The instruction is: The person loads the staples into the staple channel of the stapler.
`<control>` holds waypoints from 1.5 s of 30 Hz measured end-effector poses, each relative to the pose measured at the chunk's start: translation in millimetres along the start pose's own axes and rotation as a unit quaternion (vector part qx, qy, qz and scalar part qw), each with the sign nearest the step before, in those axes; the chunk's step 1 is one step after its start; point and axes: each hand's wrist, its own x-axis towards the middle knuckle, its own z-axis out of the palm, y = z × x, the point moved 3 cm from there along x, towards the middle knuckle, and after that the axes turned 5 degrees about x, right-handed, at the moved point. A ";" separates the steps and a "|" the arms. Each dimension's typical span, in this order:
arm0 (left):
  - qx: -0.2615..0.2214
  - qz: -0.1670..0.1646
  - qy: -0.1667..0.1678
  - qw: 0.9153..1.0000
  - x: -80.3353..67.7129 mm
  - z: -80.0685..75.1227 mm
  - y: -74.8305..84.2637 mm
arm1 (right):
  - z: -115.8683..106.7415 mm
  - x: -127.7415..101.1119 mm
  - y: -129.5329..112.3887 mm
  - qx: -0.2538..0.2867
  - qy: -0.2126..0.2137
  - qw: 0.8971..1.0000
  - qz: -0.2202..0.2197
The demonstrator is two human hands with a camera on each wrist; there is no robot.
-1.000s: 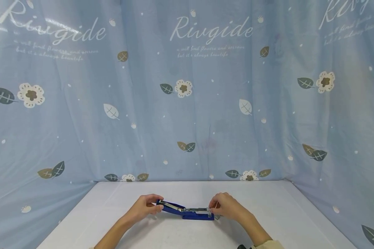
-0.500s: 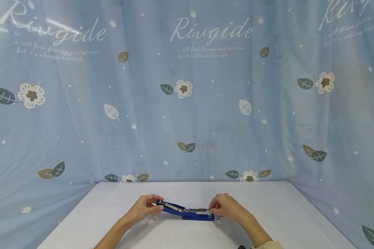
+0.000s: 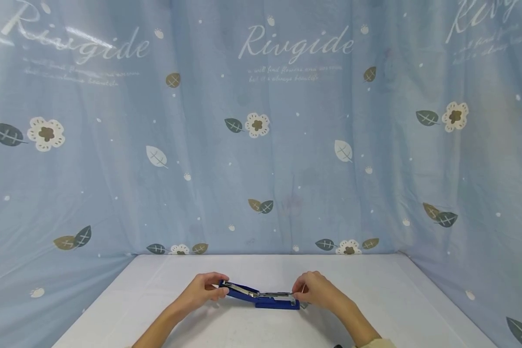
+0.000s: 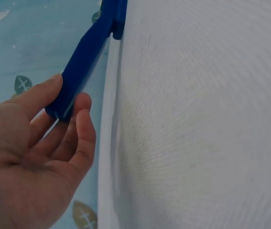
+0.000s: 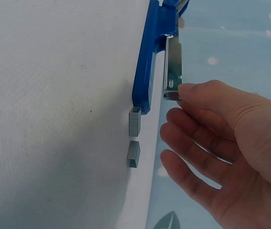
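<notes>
A blue stapler (image 3: 261,296) lies opened out on the white table (image 3: 396,295), near its front middle, with the lid swung back to the left and the metal staple channel (image 5: 173,67) exposed on the right. The left hand (image 3: 200,291) pinches the raised tip of the lid between thumb and curled fingers (image 4: 80,131). The right hand (image 3: 315,290) sits at the other end of the stapler, its index fingertip and thumb closed on the front end of the metal channel, the other fingers (image 5: 192,143) loosely spread and holding nothing. Two small grey blocks of staples (image 5: 134,138) lie on the table just beside the stapler's base, right under the right hand's fingers. A blue curtain printed with flowers and leaves (image 3: 261,145) encloses the table behind and on both sides
</notes>
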 end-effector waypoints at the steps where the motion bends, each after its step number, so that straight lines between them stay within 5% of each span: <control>1: -0.001 0.001 -0.001 1.000 -0.2 0.5 -0.3 | 0.8 -0.4 0.5 0.002 -0.001 1.000 0.002; 27: 0.006 0.002 -0.007 1.000 1.4 2.2 -2.1 | -5.6 -6.8 -1.3 0.003 -0.042 0.999 0.011; 45: -0.004 0.009 0.003 1.000 -0.8 -0.1 1.5 | -18.1 -18.1 9.0 -0.027 -0.034 0.999 0.025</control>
